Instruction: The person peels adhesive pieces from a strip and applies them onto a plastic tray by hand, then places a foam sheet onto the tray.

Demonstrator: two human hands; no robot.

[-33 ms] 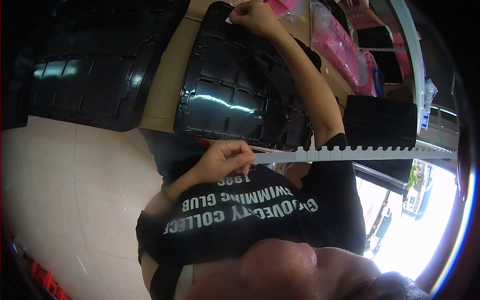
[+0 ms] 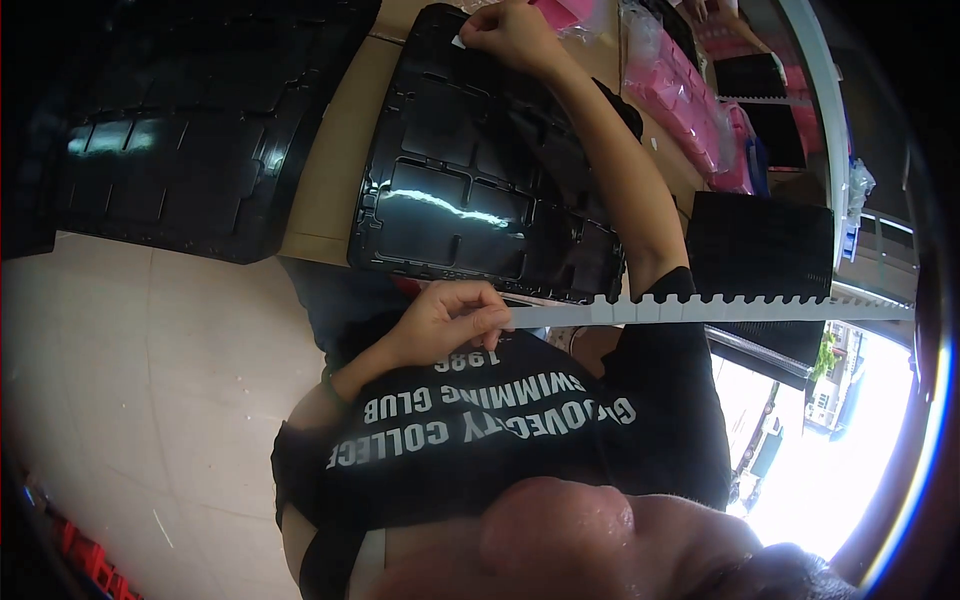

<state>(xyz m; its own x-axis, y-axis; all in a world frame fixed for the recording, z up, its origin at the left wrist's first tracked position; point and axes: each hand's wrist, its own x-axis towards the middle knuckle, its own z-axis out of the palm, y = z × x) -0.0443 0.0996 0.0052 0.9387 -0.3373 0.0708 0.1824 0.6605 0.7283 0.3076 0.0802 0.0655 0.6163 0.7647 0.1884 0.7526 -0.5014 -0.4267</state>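
Everything appears to keep its place since the earlier frame, with no clear shift to make out. Pale floor [image 2: 150,400] spreads along the person's left side, giving open room beside that elbow. At the upper left lies a large black moulded tray [image 2: 190,190], its near edge bordering the floor. Right of it a second black tray [image 2: 430,130] lies in front of the person; a band of tan worktop [image 2: 320,180] shows between the two, so their facing edges stand apart. This second tray's near edge comes close to the person's front, leaving a narrow gap there, and the right forearm [image 2: 620,160] passes over its right side. A long whitish strip [image 2: 700,311], notched along its upper edge, runs from that gap toward the far right. Pink trays [image 2: 675,100], partly wrapped in clear film, stand beyond the forearm. The left hand [image 2: 450,320] has its grip closed on the strip's left end, just off the second tray's near edge. The right hand [image 2: 510,38], at that tray's far edge, has its grip pinched on a small white piece [image 2: 458,41] near the corner.
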